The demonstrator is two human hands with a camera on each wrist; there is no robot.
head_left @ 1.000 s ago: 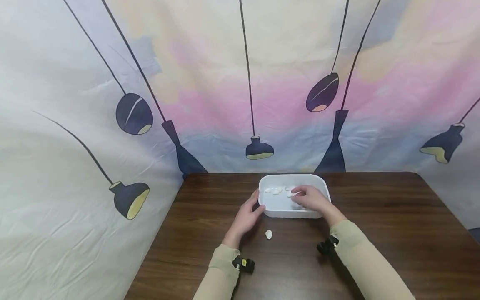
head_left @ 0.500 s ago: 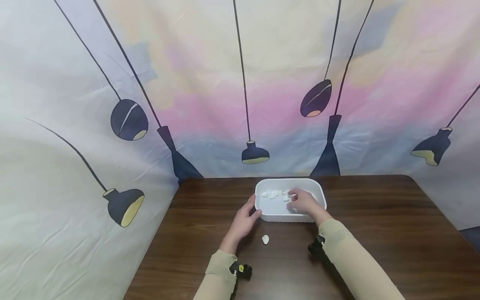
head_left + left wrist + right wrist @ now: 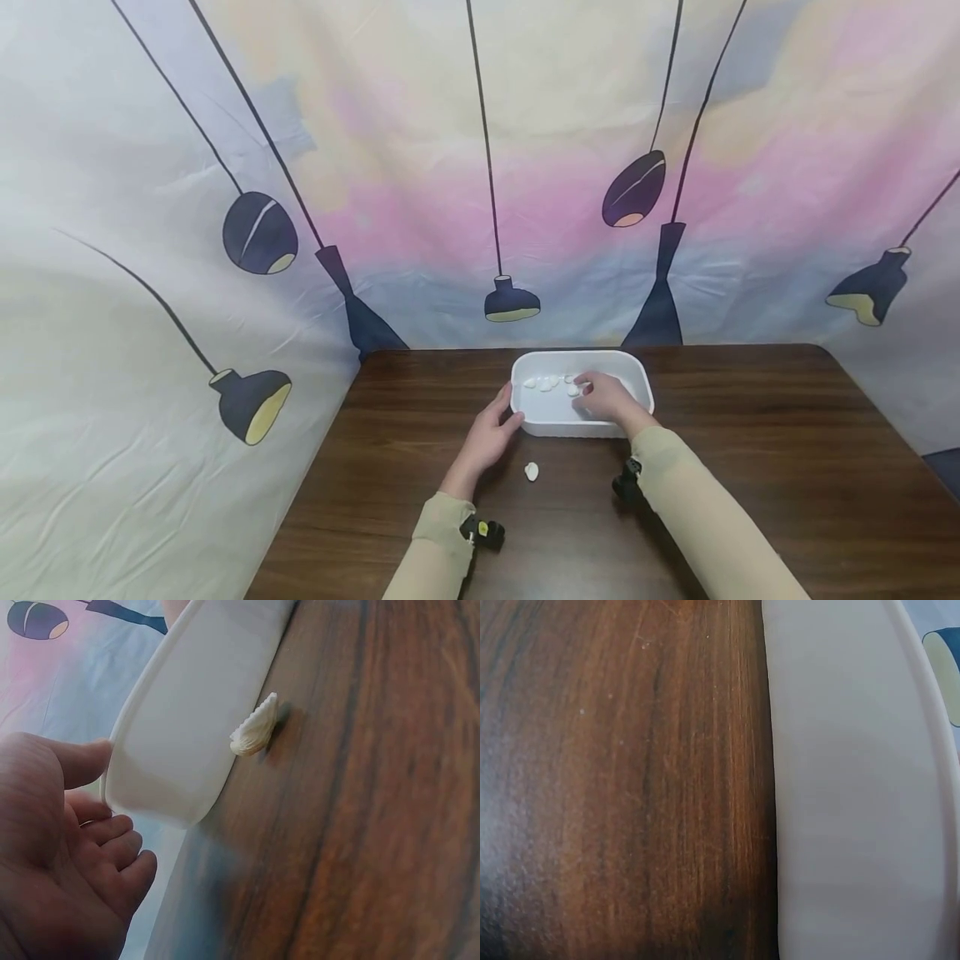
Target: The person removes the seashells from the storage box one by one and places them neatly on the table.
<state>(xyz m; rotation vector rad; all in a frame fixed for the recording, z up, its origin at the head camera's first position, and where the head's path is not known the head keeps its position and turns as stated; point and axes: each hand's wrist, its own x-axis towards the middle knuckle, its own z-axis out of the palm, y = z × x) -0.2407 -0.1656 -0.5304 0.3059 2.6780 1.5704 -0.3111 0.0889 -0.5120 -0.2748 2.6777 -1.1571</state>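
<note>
A white rectangular tray point(image 3: 547, 427) stands near the table's far edge. Several white seashells point(image 3: 553, 381) lie on its floor, mostly toward the back. My left hand point(image 3: 486, 437) holds the tray's left front corner, its thumb against the rim and the lower fingers curled in the left wrist view. My right hand point(image 3: 607, 397) reaches inside over the tray's right half, thumb and forefinger bent and apart beside a shell point(image 3: 573, 390). Whether they pinch anything is hidden. One ridged seashell point(image 3: 255, 727) lies outside on the table, in front of the tray. The right wrist view shows no hand.
The dark wooden table point(image 3: 750, 433) extends on both sides of the tray. Behind it hangs a cloth point(image 3: 420, 167) printed with lamps. A small black camera point(image 3: 483, 531) is strapped at the left wrist, and another black camera point(image 3: 627, 481) at the right.
The head view has shifted slightly. The left hand keeps its place at the tray. My right hand stays inside it, its thumb and forefinger now a little further apart. The loose shell has not moved.
</note>
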